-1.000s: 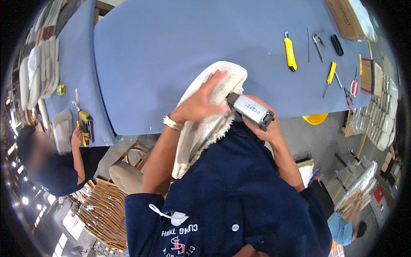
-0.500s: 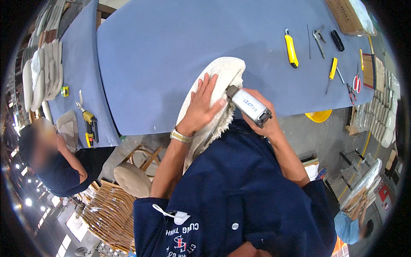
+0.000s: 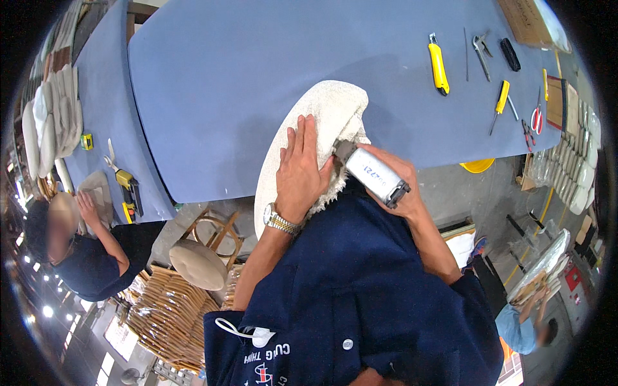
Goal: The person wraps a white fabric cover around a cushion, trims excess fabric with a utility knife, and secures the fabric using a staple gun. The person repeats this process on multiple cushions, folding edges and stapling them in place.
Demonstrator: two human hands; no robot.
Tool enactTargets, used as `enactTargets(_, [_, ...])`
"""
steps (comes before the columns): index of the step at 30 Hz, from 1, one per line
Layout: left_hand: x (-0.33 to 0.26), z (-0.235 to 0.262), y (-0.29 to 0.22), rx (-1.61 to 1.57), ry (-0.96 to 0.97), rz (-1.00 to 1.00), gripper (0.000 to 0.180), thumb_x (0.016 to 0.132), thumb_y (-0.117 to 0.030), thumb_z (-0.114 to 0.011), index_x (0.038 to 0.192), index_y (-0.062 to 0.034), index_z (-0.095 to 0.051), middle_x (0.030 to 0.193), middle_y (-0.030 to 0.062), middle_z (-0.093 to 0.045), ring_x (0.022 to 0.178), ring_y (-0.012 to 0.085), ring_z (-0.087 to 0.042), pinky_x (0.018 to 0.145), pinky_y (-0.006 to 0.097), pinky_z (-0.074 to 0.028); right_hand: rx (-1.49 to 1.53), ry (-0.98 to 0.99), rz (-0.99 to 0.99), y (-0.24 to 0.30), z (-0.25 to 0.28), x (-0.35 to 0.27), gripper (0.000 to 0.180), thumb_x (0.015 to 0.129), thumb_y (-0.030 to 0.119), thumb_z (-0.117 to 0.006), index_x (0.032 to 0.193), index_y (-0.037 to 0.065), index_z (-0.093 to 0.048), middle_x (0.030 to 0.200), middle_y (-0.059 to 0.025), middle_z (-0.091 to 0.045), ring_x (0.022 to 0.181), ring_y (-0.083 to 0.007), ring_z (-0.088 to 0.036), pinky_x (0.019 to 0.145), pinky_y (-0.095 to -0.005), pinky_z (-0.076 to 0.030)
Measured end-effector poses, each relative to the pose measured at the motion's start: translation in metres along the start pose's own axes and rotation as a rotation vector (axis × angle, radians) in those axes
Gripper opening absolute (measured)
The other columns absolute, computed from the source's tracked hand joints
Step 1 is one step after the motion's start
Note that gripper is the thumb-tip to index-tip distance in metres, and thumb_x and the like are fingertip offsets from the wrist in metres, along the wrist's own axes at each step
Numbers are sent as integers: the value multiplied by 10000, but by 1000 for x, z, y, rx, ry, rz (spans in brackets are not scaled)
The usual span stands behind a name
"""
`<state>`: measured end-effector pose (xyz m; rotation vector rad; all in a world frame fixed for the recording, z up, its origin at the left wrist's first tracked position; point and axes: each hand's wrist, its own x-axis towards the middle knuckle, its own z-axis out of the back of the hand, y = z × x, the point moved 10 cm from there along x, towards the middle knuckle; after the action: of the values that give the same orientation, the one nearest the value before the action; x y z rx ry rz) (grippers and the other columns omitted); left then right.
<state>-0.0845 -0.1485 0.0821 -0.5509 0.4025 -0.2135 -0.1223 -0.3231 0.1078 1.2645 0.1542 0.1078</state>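
A cream-coloured, fabric-covered cushion (image 3: 273, 174) with a ragged, frayed edge lies at the near edge of the blue table, its lower part against my shirt. My left hand (image 3: 301, 168) rests flat on top of it, fingers stretched out and thumb toward the folded fabric edge. With its fingers wrapped round the grip, my right hand (image 3: 402, 177) holds a silver staple gun (image 3: 376, 174). The gun's dark nose touches the cushion's fabric edge close to my left thumb. Part of the right hand is hidden behind the gun's body.
On the blue table (image 3: 212, 83) lie a yellow utility knife (image 3: 438, 64), pliers (image 3: 481, 56), a yellow-handled screwdriver (image 3: 500, 100) and red-handled scissors (image 3: 537, 119). A cardboard box (image 3: 526, 22) stands far right. To the left, a co-worker (image 3: 96, 251) sits near another staple gun (image 3: 129, 190).
The cushion has turned a little and shows more of its left side. My left hand has shifted slightly with it; the staple gun's nose has moved a little left and nearer to me.
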Motion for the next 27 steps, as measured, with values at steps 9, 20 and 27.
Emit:
enactTargets(9, [3, -1, -4, 45, 38, 58, 942, 849, -163, -770, 1621, -18, -251, 1656, 248, -310, 1479, 495, -367, 1130, 621, -409, 63, 38, -135, -4, -8, 8, 584, 773, 44, -747, 1340, -31, -631, 1308, -192, -694, 1151, -307, -710, 995, -364, -538])
enactTargets(20, [0, 2, -2, 3, 13, 24, 913, 848, -128, -748, 1608, 7, -261, 1635, 271, -334, 1479, 483, -373, 1146, 611, -399, 4, 3, 42, 1, -13, -5, 612, 796, 155, -770, 1373, 6, -631, 1324, -189, -690, 1138, -343, -714, 979, -397, -551])
enactTargets(27, [2, 2, -3, 51, 5, 46, 943, 777, -25, -722, 1602, 10, -267, 1617, 263, -371, 1458, 478, -403, 1134, 535, -437, 74, 59, -152, 3, -18, 8, 573, 781, 40, -745, 1341, -14, -633, 1310, -196, -693, 1142, -326, -711, 995, -372, -545])
